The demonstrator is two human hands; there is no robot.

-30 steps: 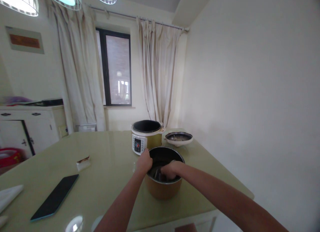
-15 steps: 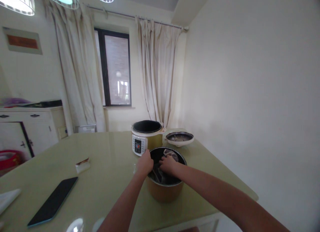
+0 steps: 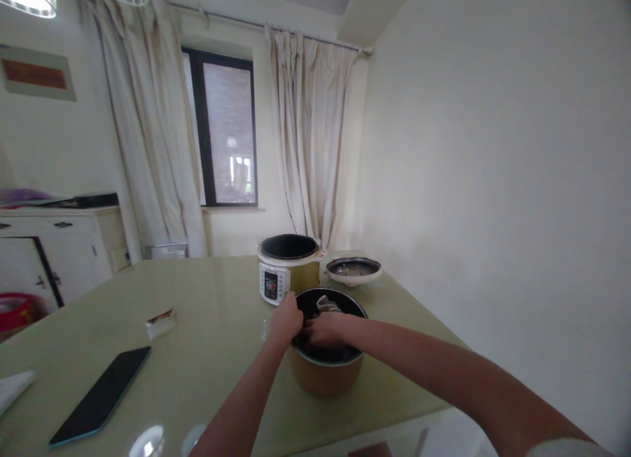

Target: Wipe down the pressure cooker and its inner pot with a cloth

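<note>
A round inner pot (image 3: 326, 380), tan outside and dark inside, stands near the table's front edge. My left hand (image 3: 286, 320) is closed over the pot's left rim. Inside the pot, my right hand (image 3: 326, 330) grips a greyish cloth (image 3: 327, 304), part of which sticks up behind the fingers. The right fingertips press down toward the left inner wall and are partly lost in shadow. Just behind the pot sits the rice cooker body (image 3: 290, 266), open at the top, with its control panel facing left of me.
A detached lid (image 3: 353, 270) lies upside down at the back right, near the wall. On the left of the table (image 3: 211, 365) are a dark tablet (image 3: 101, 394) and a small white packet (image 3: 160, 324). Two shiny round items stand at the front edge.
My right hand has moved left and deeper inside the pot with the cloth. My left hand stays on the rim. The view has shifted slightly.
</note>
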